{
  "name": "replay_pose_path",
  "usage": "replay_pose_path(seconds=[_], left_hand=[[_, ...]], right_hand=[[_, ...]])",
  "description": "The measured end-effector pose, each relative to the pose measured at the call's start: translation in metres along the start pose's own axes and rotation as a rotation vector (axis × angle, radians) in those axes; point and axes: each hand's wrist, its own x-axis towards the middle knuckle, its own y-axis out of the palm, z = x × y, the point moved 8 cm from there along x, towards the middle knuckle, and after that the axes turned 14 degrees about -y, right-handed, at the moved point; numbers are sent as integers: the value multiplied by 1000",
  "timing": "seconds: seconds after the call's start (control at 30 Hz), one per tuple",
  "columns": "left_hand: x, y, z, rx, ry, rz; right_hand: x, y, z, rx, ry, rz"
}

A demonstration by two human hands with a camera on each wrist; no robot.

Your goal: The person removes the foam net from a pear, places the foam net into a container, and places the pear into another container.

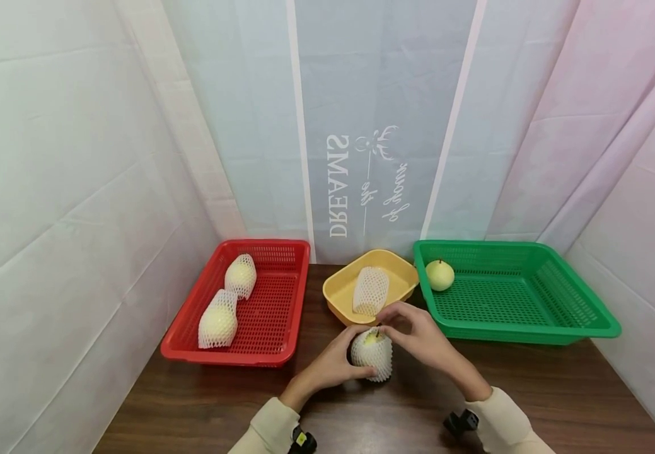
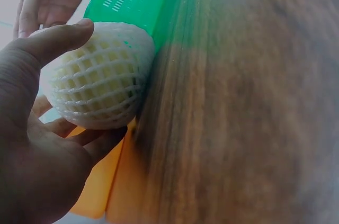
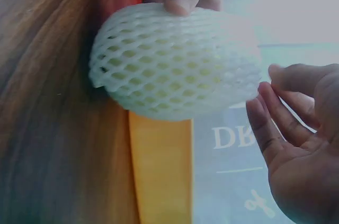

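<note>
Pale drapes point(image 1: 259, 113) hung behind a dark, wood-grained worktop point(image 1: 361, 419). Just in front of a yellow tray point(image 1: 340, 285), a pear point(image 1: 372, 339) was upright, stem up, inside a white foam net point(image 1: 378, 364). The left hand point(image 1: 330, 362) had it from the side, curled round the netting with the thumb on the near face and the fingers on the far one. The right hand point(image 1: 422, 337) was bent at the net's upper edge, thumb and fingertips close together; whether they pinched it, I could not tell. A red basket point(image 1: 231, 357) lay left, a green basket point(image 1: 517, 332) right.
</note>
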Motion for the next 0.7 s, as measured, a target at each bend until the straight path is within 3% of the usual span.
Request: replay_pose_path(seconds=[0.27,0.43,0.7], left_hand=[[1,1,-1,-14,6,-1],[0,2,0,-25,-3,4],[0,2,-1,-16,2,1]], right_hand=[[11,5,17,-31,-78,62],[11,9,18,-127,-81,114],[9,14,19,-180,-80,200]])
